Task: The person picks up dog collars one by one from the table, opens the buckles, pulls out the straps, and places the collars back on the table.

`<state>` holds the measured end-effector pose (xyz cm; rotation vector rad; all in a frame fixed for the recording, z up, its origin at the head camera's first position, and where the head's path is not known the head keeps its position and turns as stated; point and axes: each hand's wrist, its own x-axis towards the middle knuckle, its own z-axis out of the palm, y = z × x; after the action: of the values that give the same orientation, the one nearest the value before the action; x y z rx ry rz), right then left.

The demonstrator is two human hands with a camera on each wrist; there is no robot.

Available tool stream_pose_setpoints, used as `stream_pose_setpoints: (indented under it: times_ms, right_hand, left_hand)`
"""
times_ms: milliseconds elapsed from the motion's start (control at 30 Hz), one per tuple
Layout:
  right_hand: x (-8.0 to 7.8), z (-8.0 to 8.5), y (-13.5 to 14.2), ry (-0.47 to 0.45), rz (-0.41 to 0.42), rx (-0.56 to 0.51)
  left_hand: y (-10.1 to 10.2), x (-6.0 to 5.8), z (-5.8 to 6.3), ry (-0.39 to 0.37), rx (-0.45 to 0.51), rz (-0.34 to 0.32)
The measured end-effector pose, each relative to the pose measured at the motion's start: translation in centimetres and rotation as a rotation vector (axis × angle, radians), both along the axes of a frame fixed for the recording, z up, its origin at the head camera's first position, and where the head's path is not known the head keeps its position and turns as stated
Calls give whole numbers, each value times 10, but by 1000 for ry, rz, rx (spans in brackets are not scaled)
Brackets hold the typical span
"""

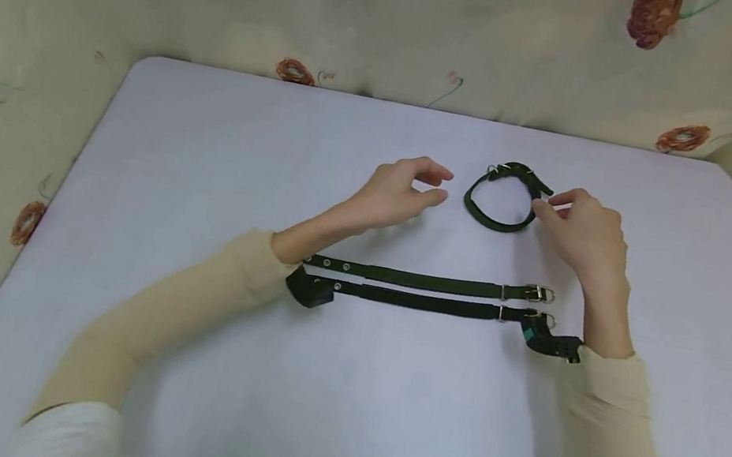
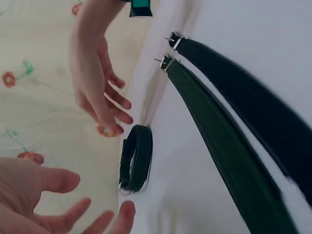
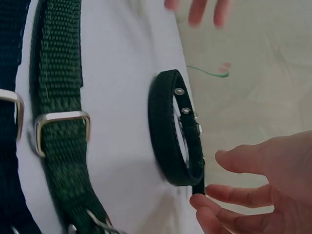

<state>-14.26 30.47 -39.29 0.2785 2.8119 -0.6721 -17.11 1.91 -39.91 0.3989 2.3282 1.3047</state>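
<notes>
A dark green buckled collar (image 1: 497,225) forms a closed loop toward the back right of the white table. At its right side is my right hand (image 1: 585,227), thumb and fingers apart; in the right wrist view a fingertip (image 3: 199,201) meets the loose strap end of the loop (image 3: 163,126). My left hand (image 1: 396,195) hovers left of the loop, holding nothing, its fingers spread in the left wrist view. Nearer to me, a green collar (image 1: 436,283) and a darker, near-black collar (image 1: 426,302) lie unbuckled and straight, side by side, their buckles to the right.
The white table (image 1: 311,396) ends at the back against a flower-patterned cloth (image 1: 544,57), which also hangs at both sides. Dark wrist cameras sit on both wrists, the left one (image 1: 309,289) overlapping the left ends of the straight collars in the head view.
</notes>
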Motion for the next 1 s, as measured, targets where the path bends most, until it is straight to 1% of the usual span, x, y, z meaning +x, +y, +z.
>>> stream_pose_setpoints:
  times_ms: [67,133,233,300,367,433,500,533,600,633,733,833,933,1000]
  right_hand:
    - [-3,-4,-5,-11,-18,4]
    - [-5,-9,-9,-22,-31,6]
    - [-6,-15,-13,-16,-41,21]
    - [-4,-18,-13,5,-42,29]
    - [-2,-19,-15,33,-38,28]
    - [1,-18,-18,66,-38,8]
    - [6,-15,-22,106,-43,-28]
    - [9,-12,-25,129,-44,-48]
    - [16,-6,-32,180,-47,-103]
    - [21,-3,-35,205,-45,-133]
    - [37,4,-45,257,-27,-232]
    - [54,8,-56,294,7,-317]
    - [70,11,-68,307,49,-374]
    - [79,13,-76,308,79,-395]
  left_hand:
    - [19,-7,-4,-85,8,31]
    - [33,-11,-8,-158,9,60]
    - [50,-16,-13,-247,26,86]
    - [57,-18,-15,-298,63,101]
    - [62,-17,-15,-351,118,132]
    - [62,-15,-13,-399,183,181]
    - [59,-10,-10,-436,246,232]
    - [56,-7,-7,-440,267,255]
    - [47,1,-2,-433,307,283]
    - [41,5,-1,-422,318,287]
    - [22,22,3,-351,304,258]
    - [1,42,2,-238,246,201]
    - [-18,62,0,-91,179,147]
    - [-27,76,-1,3,136,135]
